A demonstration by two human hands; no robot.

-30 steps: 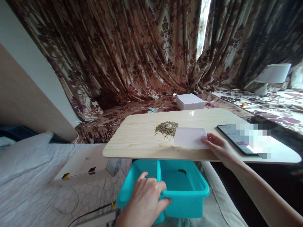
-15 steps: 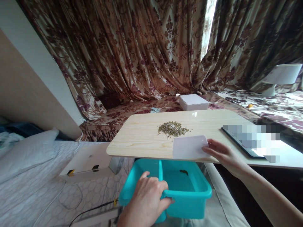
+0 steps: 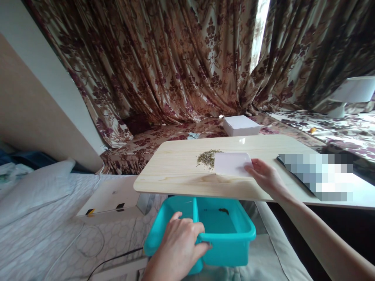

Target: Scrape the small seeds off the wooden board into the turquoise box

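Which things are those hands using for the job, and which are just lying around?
Seem part of the job:
flat white piece, in the right hand
pile of small greenish bits
pale table, under the pile
turquoise bin, gripped by the left hand

Probably just lying around:
white box, behind the table
lamp

White card [image 3: 230, 163] hides part of granule pile [image 3: 206, 159]; device [image 3: 318, 177] pixelated; lamp [image 3: 356, 90] cut at right.
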